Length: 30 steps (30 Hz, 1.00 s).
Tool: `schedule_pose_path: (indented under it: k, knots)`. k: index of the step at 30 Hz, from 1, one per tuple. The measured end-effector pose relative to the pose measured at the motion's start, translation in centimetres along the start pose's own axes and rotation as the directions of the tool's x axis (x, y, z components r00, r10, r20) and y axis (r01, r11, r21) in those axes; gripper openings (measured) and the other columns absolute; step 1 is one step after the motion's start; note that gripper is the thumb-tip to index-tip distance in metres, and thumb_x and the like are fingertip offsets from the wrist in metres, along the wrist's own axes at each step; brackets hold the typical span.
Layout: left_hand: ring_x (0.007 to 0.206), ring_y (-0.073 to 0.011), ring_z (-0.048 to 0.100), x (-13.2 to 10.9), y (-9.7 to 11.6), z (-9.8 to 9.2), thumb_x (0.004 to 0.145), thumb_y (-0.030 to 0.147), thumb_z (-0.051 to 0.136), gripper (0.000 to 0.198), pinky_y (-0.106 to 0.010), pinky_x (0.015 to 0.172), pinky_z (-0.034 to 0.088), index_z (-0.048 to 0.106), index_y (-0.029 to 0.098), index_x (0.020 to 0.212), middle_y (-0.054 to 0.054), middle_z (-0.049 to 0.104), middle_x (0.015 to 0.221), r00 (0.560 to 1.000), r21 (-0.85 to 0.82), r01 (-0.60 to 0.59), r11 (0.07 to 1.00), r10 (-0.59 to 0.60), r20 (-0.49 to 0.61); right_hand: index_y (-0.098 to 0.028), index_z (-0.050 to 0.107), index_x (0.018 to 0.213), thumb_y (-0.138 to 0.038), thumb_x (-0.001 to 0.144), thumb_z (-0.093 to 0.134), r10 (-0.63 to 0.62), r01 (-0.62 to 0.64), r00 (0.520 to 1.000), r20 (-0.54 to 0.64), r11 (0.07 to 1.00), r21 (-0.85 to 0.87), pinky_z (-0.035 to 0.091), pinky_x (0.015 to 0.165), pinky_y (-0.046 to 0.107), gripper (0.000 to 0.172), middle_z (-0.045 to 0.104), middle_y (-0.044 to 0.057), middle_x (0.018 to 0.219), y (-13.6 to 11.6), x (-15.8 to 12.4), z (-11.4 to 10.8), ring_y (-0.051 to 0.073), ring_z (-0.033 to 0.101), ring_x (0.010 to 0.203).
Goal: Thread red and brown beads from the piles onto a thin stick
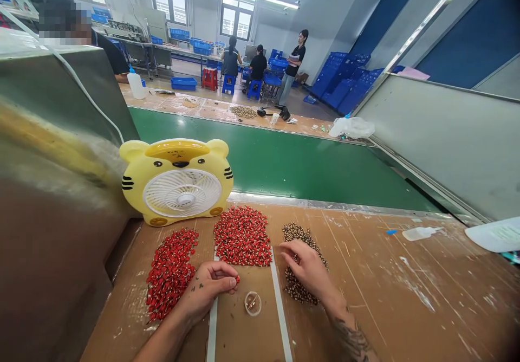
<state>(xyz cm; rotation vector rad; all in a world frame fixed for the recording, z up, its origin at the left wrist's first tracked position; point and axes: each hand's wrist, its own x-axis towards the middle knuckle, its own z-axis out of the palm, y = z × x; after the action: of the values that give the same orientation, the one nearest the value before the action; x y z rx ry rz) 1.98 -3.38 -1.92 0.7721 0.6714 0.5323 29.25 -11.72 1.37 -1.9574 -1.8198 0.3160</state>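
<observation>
My left hand (209,289) rests on the cardboard-covered bench (365,286), its fingertips pinched on a small red piece (236,279). Beside it lie a heap of red pieces (170,272) and a second red heap (242,236). My right hand (306,270) reaches into a heap of small tan-brown beads (299,290), its fingers drawn together and partly hiding the heap. Whatever those fingers may hold is hidden. Between my hands sits a small clear round cup (252,303), flanked by white tape strips (280,310).
A yellow tiger-shaped fan (176,180) stands behind the heaps, before a green conveyor belt (264,150). A grey metal housing (52,134) rises at left, beside a co-worker's blurred head (59,15). A plastic squeeze bottle (420,233) and white paper (493,234) lie at right.
</observation>
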Motion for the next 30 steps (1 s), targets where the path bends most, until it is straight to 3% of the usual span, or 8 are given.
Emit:
schedule_pose_path:
  k: [2, 5, 14, 19, 21, 23, 26, 30]
  knots:
    - [0.063, -0.0125, 0.062, 0.0, 0.1, 0.1, 0.06, 0.027, 0.089, 0.024, -0.022, 0.063, 0.046, 0.076, 0.013, 0.075, -0.004, 0.072, 0.067, 1.0, -0.008, 0.001, 1.0, -0.001, 0.0, -0.02, 0.068, 0.102, -0.016, 0.092, 0.051, -0.014, 0.013, 1.0, -0.002, 0.999, -0.033, 0.047, 0.086, 0.038, 0.021, 0.068, 0.009, 0.098, 2.1, 0.7, -0.3, 0.025, 0.06, 0.094]
    - [0.063, -0.0126, 0.062, 0.0, 0.2, 0.1, 0.06, 0.027, 0.089, 0.025, -0.022, 0.063, 0.046, 0.076, 0.013, 0.075, -0.004, 0.072, 0.067, 1.0, -0.015, 0.0, 1.0, 0.0, -0.017, -0.021, 0.071, 0.097, -0.016, 0.089, 0.053, -0.034, 0.035, 0.999, 0.023, 0.998, -0.048, 0.049, 0.082, 0.039, 0.02, 0.067, 0.008, 0.091, 3.8, 1.4, 0.1, 0.026, 0.059, 0.091]
    - [0.06, -0.0122, 0.06, 0.2, 0.2, -0.1, 0.059, 0.027, 0.089, 0.025, -0.023, 0.062, 0.045, 0.075, 0.012, 0.073, -0.004, 0.071, 0.067, 0.999, -0.016, -0.005, 1.0, 0.005, -0.036, -0.021, 0.071, 0.084, -0.025, 0.091, 0.054, -0.005, 0.007, 0.999, -0.035, 0.999, 0.036, 0.051, 0.08, 0.038, 0.019, 0.07, 0.007, 0.086, 3.7, 1.5, 1.2, 0.025, 0.064, 0.084]
    - [0.061, -0.013, 0.06, 0.3, -0.1, -0.1, 0.061, 0.028, 0.087, 0.023, -0.024, 0.063, 0.046, 0.076, 0.013, 0.074, -0.004, 0.071, 0.067, 0.996, 0.05, -0.067, 0.997, 0.07, -0.051, -0.019, 0.07, 0.092, -0.035, 0.096, 0.051, 0.066, -0.044, 0.993, -0.097, 0.975, 0.22, 0.056, 0.068, 0.029, 0.025, 0.074, 0.007, 0.088, 0.3, -0.4, 2.2, 0.02, 0.069, 0.077]
    - [0.063, -0.014, 0.061, 0.2, -0.1, -0.1, 0.062, 0.028, 0.086, 0.02, -0.024, 0.065, 0.047, 0.077, 0.014, 0.074, -0.004, 0.072, 0.069, 0.991, 0.114, -0.106, 0.988, 0.115, -0.075, -0.018, 0.072, 0.089, -0.038, 0.092, 0.059, 0.098, -0.039, 0.989, -0.113, 0.898, 0.437, 0.056, 0.067, 0.028, 0.024, 0.074, 0.007, 0.086, -2.0, -1.0, 3.0, 0.02, 0.07, 0.075]
    - [0.069, -0.016, 0.063, 0.1, 0.0, -0.1, 0.064, 0.027, 0.085, 0.018, -0.025, 0.067, 0.048, 0.078, 0.015, 0.075, -0.006, 0.073, 0.077, 0.98, 0.173, -0.164, 0.971, 0.18, -0.081, -0.019, 0.073, 0.086, -0.039, 0.09, 0.064, 0.089, -0.027, 0.992, -0.088, 0.839, 0.543, 0.056, 0.064, 0.026, 0.023, 0.075, 0.006, 0.082, -4.4, -1.2, 3.6, 0.019, 0.07, 0.072]
    - [0.08, -0.0198, 0.065, -0.1, 0.1, -0.1, 0.068, 0.026, 0.083, 0.013, -0.027, 0.073, 0.049, 0.08, 0.017, 0.076, -0.009, 0.075, 0.085, 0.955, 0.221, -0.278, 0.935, 0.294, -0.047, -0.02, 0.075, 0.083, -0.039, 0.089, 0.067, 0.029, 0.002, 0.998, -0.047, 0.833, 0.553, 0.054, 0.065, 0.025, 0.021, 0.075, 0.004, 0.076, -7.3, -0.9, 4.0, 0.018, 0.069, 0.068]
    - [0.084, -0.0215, 0.067, -0.4, 0.5, 0.0, 0.072, 0.024, 0.081, 0.008, -0.029, 0.076, 0.05, 0.081, 0.019, 0.079, -0.009, 0.075, 0.085, 0.922, 0.237, -0.38, 0.894, 0.387, 0.02, -0.022, 0.074, 0.086, -0.036, 0.092, 0.065, -0.05, 0.055, 0.998, -0.024, 0.861, 0.506, 0.052, 0.069, 0.024, 0.018, 0.075, 0.002, 0.079, -9.1, -0.3, 4.0, 0.017, 0.069, 0.07]
